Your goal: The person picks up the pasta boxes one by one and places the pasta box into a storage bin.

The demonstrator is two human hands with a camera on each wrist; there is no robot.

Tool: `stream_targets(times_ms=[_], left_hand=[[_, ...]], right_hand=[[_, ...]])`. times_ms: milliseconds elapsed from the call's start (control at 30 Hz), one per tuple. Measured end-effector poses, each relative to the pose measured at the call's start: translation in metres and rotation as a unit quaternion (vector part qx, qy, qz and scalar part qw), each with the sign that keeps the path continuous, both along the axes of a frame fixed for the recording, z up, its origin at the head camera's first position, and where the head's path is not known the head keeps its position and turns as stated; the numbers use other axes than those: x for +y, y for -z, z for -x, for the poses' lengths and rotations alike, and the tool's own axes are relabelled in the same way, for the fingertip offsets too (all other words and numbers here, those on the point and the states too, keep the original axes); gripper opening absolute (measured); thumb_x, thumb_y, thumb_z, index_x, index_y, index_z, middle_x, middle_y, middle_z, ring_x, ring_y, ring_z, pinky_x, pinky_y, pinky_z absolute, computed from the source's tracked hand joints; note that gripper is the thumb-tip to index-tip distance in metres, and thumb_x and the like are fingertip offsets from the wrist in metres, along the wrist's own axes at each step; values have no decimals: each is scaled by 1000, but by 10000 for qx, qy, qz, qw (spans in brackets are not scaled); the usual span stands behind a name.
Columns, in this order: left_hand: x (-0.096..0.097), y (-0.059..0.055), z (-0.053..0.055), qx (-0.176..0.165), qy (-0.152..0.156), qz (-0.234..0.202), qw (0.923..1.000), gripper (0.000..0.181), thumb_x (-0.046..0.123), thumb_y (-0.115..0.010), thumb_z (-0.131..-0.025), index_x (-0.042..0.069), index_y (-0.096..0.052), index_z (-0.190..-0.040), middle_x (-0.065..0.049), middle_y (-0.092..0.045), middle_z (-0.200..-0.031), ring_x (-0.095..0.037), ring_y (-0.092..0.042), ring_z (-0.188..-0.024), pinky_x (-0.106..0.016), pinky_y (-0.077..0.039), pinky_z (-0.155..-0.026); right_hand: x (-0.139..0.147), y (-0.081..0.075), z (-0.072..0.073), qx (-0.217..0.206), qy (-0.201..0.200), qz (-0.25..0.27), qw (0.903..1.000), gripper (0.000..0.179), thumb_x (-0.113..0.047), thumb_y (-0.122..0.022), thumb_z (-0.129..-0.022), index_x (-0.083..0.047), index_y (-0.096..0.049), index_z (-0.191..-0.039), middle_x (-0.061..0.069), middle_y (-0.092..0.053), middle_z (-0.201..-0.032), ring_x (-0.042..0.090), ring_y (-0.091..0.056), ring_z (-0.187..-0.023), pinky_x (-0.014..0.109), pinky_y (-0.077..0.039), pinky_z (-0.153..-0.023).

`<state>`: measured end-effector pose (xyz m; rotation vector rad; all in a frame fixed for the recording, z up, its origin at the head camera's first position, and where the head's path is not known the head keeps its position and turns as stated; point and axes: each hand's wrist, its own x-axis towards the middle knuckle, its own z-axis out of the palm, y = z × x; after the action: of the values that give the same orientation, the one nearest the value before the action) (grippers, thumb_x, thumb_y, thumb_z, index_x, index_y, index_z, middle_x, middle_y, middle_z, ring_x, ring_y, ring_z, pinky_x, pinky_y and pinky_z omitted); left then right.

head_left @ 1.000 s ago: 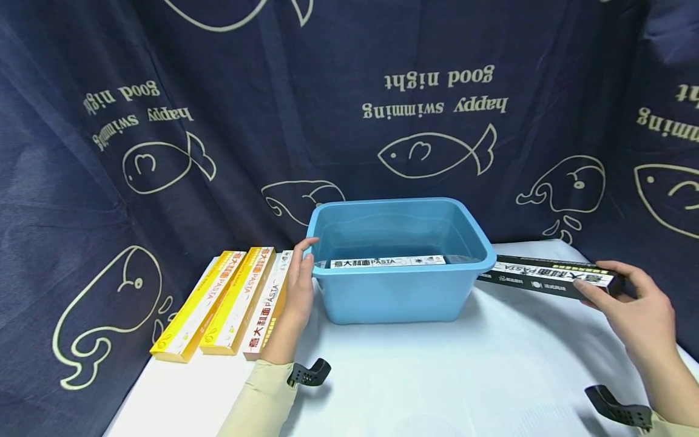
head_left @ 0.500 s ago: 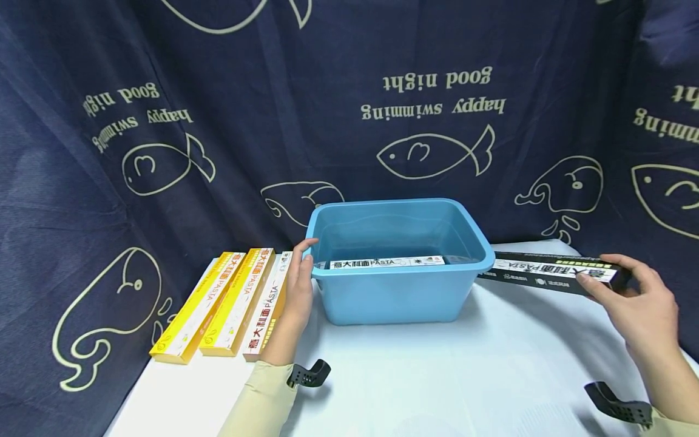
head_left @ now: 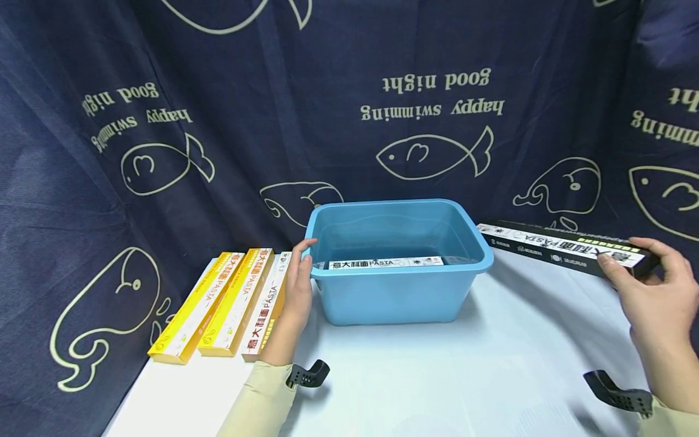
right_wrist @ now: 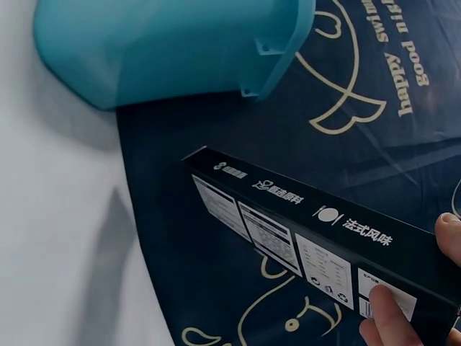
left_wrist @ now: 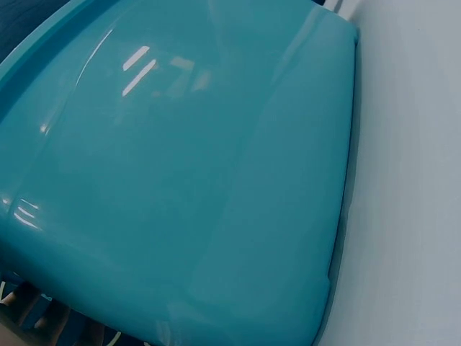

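My right hand (head_left: 658, 303) grips the near end of a long black pasta box (head_left: 562, 247), thumb on one side and fingers on the other. The box hangs above the table, its far end overlapping the right rim of a blue plastic tub (head_left: 390, 297) in the head view. In the right wrist view, the box (right_wrist: 288, 209) shows its printed side, with a fingertip on a white label. My left hand (head_left: 297, 285) rests against the tub's left rim, fingers fairly straight. Inside the tub, a pasta box (head_left: 386, 263) with a white face shows over the front rim.
To the left, two yellow pasta boxes (head_left: 196, 306) and a white-topped pasta box (head_left: 267, 306) lie side by side on the white table (head_left: 415, 376). A dark blue curtain (head_left: 327, 91) with fish drawings hangs behind the table.
My right hand has raised the black pasta box and carried it slightly to the right; its far end is higher and shows more beside the tub. The left hand stays at the rim.
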<state>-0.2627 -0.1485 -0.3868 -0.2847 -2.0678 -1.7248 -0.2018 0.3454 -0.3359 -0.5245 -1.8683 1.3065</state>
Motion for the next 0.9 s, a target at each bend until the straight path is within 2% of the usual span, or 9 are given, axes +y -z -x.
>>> stream_targets(times_ms=[167, 300, 500, 700, 800, 900], left_hand=[[0, 0, 0, 17, 9, -25, 10000, 46, 40, -33, -101, 24, -47, -142, -1, -39, -157, -22, -33, -144, -57, -22, -120], [0, 0, 1, 26, -3, -13, 10000, 46, 41, -33, -101, 25, -47, -142, -1, -39, -157, -22, -33, -144, -57, -22, -120], [-1, 1, 0, 14, -33, -3, 10000, 46, 41, -33, -101, 26, -47, -142, 0, -39, -157, -23, -34, -144, -58, -21, -120], [0, 0, -2, -13, -12, -9, 10000, 45, 41, -33, -101, 27, -47, -142, 1, -38, -158, -22, -33, -144, -58, -21, -120], [0, 0, -2, -20, 23, -33, 10000, 45, 41, -33, -101, 27, -47, -142, 0, -37, -158, -22, -32, -145, -59, -20, -120], [0, 1, -1, -46, 40, -29, 10000, 46, 41, -33, -101, 27, -46, -143, 0, -37, -159, -23, -31, -146, -59, -19, -120]], right_hand=[[-2, -7, 0, 273, -173, 113, 9994, 57, 2, -70, -85, -25, -60, -134, -23, -38, -122, -7, -48, -99, -5, -40, -74], [-4, -11, 2, 604, -320, 265, 9973, 58, 7, -70, -83, -21, -62, -132, -18, -39, -126, -6, -52, -96, -2, -45, -73], [-7, -16, 3, 862, -464, 216, 9950, 60, 9, -69, -83, -19, -60, -135, -13, -36, -130, -6, -55, -96, 0, -48, -73], [-8, -25, 3, 1505, -993, 858, 9799, 58, 13, -67, -84, -15, -58, -134, -7, -49, -121, -2, -60, -94, 4, -50, -70], [-10, -29, 3, 1472, -937, 783, 9816, 59, 11, -67, -85, -18, -57, -135, -8, -50, -119, -2, -60, -95, 3, -50, -70], [-13, -34, 4, 1340, -720, 449, 9873, 60, 9, -68, -84, -20, -58, -136, -9, -48, -122, -4, -59, -95, 2, -50, -71]])
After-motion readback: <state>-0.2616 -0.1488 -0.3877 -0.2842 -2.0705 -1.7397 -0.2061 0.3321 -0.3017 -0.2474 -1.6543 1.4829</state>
